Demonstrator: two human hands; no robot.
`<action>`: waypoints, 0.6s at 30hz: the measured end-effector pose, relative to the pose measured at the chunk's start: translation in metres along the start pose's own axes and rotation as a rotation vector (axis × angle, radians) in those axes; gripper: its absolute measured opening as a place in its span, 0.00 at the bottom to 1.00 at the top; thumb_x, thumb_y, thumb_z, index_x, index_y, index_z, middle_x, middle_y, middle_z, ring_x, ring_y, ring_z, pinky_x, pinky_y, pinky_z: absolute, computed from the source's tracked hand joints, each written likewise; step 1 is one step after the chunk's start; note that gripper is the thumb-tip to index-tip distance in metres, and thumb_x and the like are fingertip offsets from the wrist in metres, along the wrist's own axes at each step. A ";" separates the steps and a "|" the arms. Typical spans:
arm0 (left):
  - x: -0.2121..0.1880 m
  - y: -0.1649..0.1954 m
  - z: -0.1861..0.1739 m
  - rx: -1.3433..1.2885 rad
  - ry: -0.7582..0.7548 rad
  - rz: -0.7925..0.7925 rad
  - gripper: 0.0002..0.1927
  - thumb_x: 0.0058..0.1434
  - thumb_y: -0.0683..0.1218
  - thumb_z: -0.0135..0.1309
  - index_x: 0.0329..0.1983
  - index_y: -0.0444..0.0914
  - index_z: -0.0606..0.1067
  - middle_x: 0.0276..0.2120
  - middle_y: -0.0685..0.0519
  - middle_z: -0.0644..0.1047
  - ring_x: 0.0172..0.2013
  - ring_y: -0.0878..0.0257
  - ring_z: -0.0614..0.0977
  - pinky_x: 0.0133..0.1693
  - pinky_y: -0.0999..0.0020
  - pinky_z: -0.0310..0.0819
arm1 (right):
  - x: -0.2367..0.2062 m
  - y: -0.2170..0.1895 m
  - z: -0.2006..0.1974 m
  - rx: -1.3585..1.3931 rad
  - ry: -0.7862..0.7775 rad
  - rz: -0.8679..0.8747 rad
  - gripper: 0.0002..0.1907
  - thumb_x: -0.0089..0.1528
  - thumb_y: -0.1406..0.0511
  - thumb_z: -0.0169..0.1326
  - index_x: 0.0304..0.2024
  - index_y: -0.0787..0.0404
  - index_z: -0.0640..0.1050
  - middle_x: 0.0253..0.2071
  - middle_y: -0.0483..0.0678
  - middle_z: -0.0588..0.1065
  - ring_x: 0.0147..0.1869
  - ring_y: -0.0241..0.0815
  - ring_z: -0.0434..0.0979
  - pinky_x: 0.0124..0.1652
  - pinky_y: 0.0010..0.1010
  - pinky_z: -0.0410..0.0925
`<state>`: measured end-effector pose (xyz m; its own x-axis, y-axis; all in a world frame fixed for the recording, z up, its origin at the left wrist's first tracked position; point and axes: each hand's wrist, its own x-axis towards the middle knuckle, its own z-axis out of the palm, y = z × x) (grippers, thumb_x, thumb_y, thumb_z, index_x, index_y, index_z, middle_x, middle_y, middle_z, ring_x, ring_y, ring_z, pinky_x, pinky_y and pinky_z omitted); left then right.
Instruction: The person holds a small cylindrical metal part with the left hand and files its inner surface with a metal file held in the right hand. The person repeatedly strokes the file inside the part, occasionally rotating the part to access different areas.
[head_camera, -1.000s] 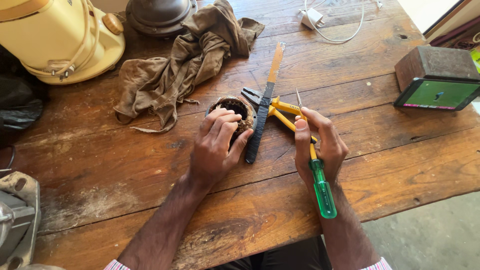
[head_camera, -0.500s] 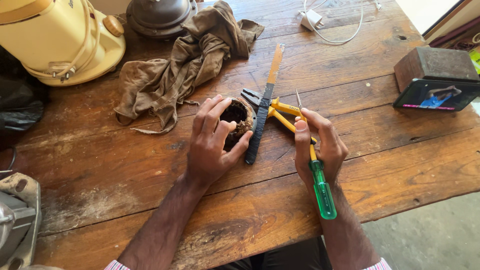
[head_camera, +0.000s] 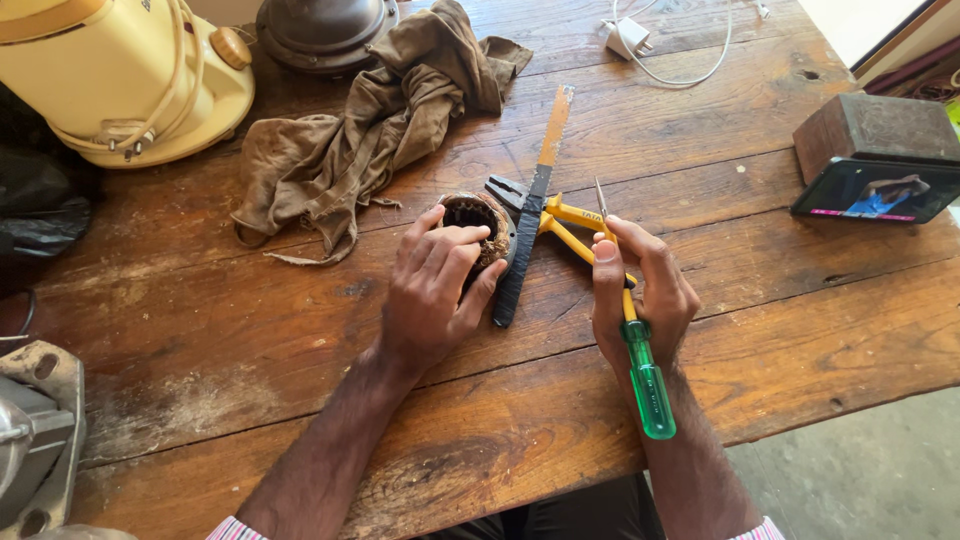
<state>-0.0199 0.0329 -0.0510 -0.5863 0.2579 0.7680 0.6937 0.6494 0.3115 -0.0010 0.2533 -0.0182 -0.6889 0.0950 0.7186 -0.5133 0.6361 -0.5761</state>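
– Brown ring-shaped wound metal part: lying where?
– On the worn wooden desk, hollow side up, under the fingertips of the left hand. Clasped there, thumb against the near rim, fingers curled over the top.
– And the right hand?
– Closed round a green-handled screwdriver, well to the right of the ring. Gripped at the shaft just above the handle; handle toward the body, steel tip pointing away, up the desk.
– Lying between the two?
– Long dark flat blade with a rusty far end, running almost parallel to the screwdriver, touching the ring's right edge. Yellow-handled pliers crossing it.
– Nearer to the ring, then?
– Left, already on it. From the screwdriver tip, ring off to the left and slightly nearer the body, across blade and pliers.
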 end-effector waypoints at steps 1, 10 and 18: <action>0.000 0.000 0.001 0.014 -0.004 0.006 0.11 0.69 0.48 0.59 0.41 0.35 0.74 0.47 0.44 0.82 0.51 0.55 0.82 0.67 0.43 0.66 | 0.000 0.000 0.000 0.001 -0.001 -0.004 0.10 0.72 0.68 0.55 0.54 0.67 0.77 0.46 0.56 0.82 0.51 0.45 0.86 0.51 0.34 0.78; -0.001 -0.001 0.002 0.108 -0.057 0.067 0.08 0.70 0.46 0.58 0.39 0.37 0.75 0.46 0.46 0.82 0.48 0.59 0.84 0.66 0.41 0.65 | -0.001 -0.003 0.001 -0.016 -0.006 -0.018 0.10 0.71 0.68 0.55 0.54 0.67 0.78 0.46 0.57 0.82 0.50 0.45 0.86 0.50 0.34 0.77; 0.002 0.002 -0.006 0.086 -0.051 0.052 0.09 0.67 0.46 0.62 0.38 0.36 0.75 0.46 0.45 0.82 0.50 0.56 0.83 0.66 0.43 0.66 | -0.002 -0.002 0.002 -0.009 -0.008 -0.016 0.10 0.71 0.68 0.56 0.54 0.67 0.78 0.45 0.57 0.82 0.50 0.46 0.86 0.49 0.34 0.78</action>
<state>-0.0171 0.0305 -0.0450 -0.5722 0.3280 0.7517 0.6869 0.6923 0.2209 0.0005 0.2502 -0.0191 -0.6843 0.0788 0.7249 -0.5199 0.6444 -0.5608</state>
